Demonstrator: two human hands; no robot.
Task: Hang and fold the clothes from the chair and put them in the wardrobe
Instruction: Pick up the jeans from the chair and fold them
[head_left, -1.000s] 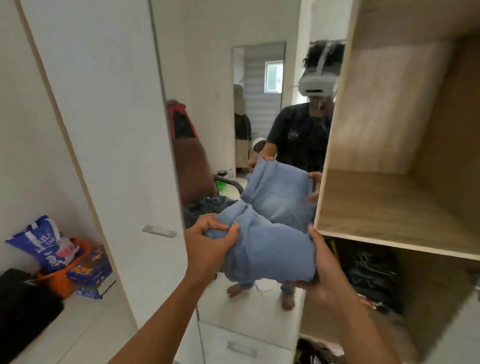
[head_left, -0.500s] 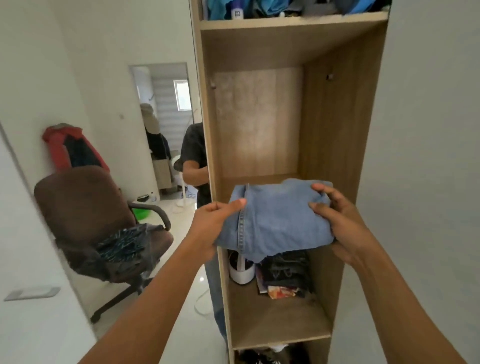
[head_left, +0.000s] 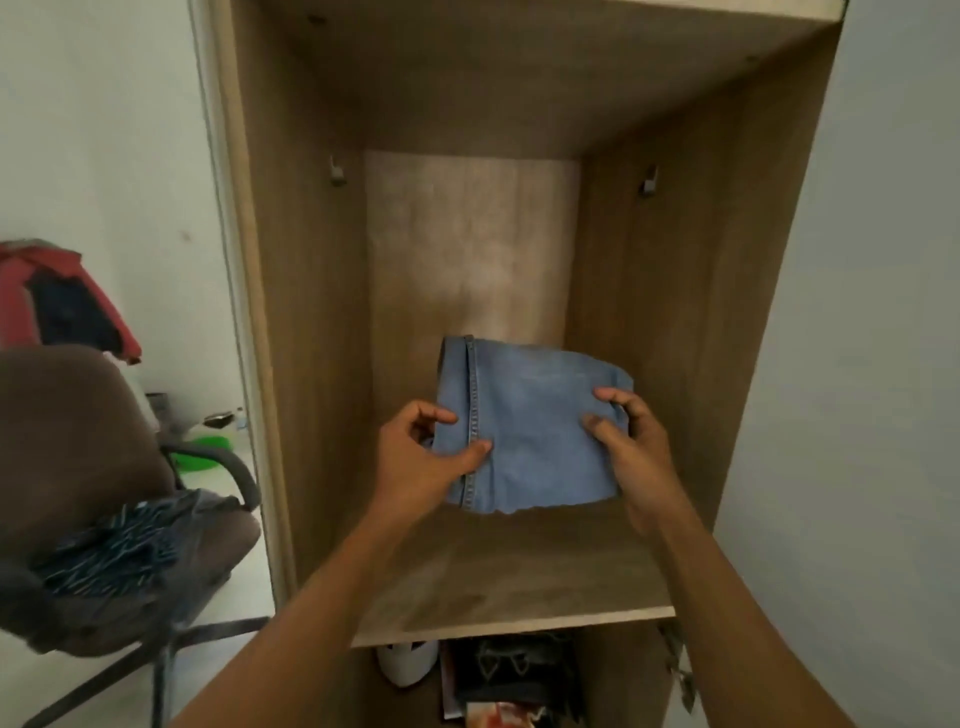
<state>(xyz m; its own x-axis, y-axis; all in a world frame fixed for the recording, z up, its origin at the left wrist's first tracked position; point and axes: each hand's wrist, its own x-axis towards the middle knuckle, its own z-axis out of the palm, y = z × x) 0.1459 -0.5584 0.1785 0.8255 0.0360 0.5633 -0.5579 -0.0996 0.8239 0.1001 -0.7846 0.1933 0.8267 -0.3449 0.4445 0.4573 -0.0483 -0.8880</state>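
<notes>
- The folded jeans (head_left: 530, 426) are inside the middle compartment of the wardrobe (head_left: 311, 312), over the shelf (head_left: 519, 582) at about mid-depth; whether the underside touches the board cannot be told
- The left grip (head_left: 421, 462) pinches the left edge, with the thumb on top beside the stitched seam and the fingers curled at the fold
- The right grip (head_left: 634, 441) pinches the right edge, with the thumb and fingers pressed onto the denim
- Recommended: lower the bundle flat with both sides level, so that the layers do not slide apart; set it toward the back panel to leave the front free for further items
- Recommended: release only once the weight is on the board, then draw each grip out sideways; the denim looks stiff enough to hold its fold
- Obstructions: the side walls stand close to both wrists; two small pegs (head_left: 336, 171) sit high on the walls, well above the likely path
- The lower compartment holds dark clothing (head_left: 514, 670) and a white object (head_left: 408, 662), apart from this shelf
- Remaining work: a dark striped garment (head_left: 114, 545) lies on the seat of the chair (head_left: 78, 441), and a red garment (head_left: 31, 291) hangs over its back, left of the wardrobe
</notes>
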